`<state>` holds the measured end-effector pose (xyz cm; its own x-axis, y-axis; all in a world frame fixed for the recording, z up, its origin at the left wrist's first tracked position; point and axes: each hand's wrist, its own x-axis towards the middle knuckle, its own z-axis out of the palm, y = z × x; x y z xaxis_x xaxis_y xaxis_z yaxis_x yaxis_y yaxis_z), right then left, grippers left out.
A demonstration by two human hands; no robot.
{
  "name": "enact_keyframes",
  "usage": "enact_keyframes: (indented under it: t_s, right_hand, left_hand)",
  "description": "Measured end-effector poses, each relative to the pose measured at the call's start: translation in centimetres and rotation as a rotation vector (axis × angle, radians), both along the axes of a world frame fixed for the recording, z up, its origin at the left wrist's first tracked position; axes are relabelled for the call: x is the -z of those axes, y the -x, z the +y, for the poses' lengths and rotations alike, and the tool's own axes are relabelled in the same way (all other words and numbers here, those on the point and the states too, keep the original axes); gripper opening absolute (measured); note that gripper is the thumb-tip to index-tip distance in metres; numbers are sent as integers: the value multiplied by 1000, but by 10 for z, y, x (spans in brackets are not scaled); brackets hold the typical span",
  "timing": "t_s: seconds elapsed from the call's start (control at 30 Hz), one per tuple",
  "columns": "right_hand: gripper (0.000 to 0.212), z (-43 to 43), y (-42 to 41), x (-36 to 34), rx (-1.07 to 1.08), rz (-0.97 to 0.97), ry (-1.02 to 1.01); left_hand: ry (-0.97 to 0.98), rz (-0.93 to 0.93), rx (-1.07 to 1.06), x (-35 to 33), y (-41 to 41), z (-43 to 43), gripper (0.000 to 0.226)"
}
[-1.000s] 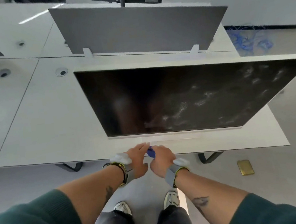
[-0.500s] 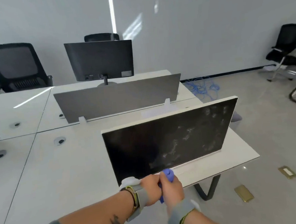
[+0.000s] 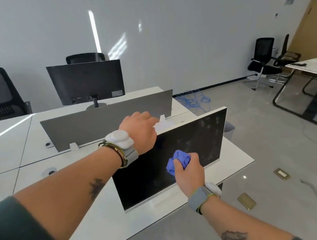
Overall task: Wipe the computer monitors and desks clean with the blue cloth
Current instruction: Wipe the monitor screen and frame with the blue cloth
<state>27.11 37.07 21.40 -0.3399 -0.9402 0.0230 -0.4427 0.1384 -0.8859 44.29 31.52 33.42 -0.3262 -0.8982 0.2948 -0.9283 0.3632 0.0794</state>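
Note:
A white-framed monitor (image 3: 201,140) with a dark, smudged screen stands on the white desk (image 3: 66,180) in front of me. My right hand (image 3: 189,172) grips a bunched blue cloth (image 3: 178,160) and holds it against the lower middle of the screen. Over the monitor's top left edge lies my left hand (image 3: 140,131), its fingers curled over the rim; the fingertips are hidden behind it.
A grey divider panel (image 3: 104,119) runs behind the monitor. A second black monitor (image 3: 86,81) faces away on the far desk. Black chairs (image 3: 263,60) stand along the wall. Blue cable (image 3: 194,100) and brass floor sockets (image 3: 246,200) lie on the floor to the right.
My left hand rose from beside the cloth to the monitor's top edge. My right hand carried the cloth up onto the screen. The view lifted and shifted right.

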Motion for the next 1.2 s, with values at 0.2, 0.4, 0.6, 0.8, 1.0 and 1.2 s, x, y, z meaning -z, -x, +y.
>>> enact_keyframes:
  t_s: [0.2,0.4,0.6,0.8,1.0,1.2]
  right_hand:
    - [18,-22,-13,-6,-145,122,126]
    - [17,-44,-33,-14,-127,130,190]
    - [22,-60,-18,-15,14,126,210]
    - [22,-50,-27,7,-128,218,174]
    - [17,-52,-16,11,-141,203,144]
    - [17,-70,4,-3,52,115,160]
  left_hand:
    - [-317,84,-139,32,-13,0,40]
    - [-332,116,-150,33,-13,-8,41]
    - [-291,61,-178,37,-10,-12,42]
    - [-271,44,-171,40,-12,-9,41]
    - [-310,3,-195,36,-10,-8,43]
    - [-321,-42,-188,28,-5,-5,45]
